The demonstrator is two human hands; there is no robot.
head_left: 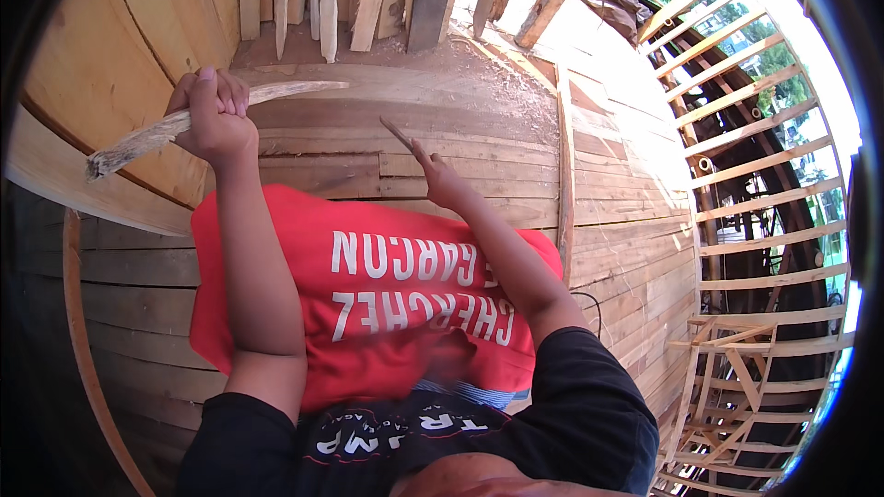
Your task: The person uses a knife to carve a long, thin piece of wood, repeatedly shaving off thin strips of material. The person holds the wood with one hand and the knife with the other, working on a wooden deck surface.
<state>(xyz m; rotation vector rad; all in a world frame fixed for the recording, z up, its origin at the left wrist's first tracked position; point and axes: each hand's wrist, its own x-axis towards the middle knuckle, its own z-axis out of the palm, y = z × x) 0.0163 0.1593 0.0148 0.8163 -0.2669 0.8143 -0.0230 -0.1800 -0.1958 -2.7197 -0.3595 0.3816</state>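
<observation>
The left hand clenches a curved, pale wooden stick that tapers rightward, towards the right hand gripping a slim dark tool, possibly metal.

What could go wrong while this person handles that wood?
The left hand grips the rough wood bare, so splinters seem possible. The slim piece in the right hand points outward and might poke something if it slips. Jagged wood could also snag the red cloth.
</observation>
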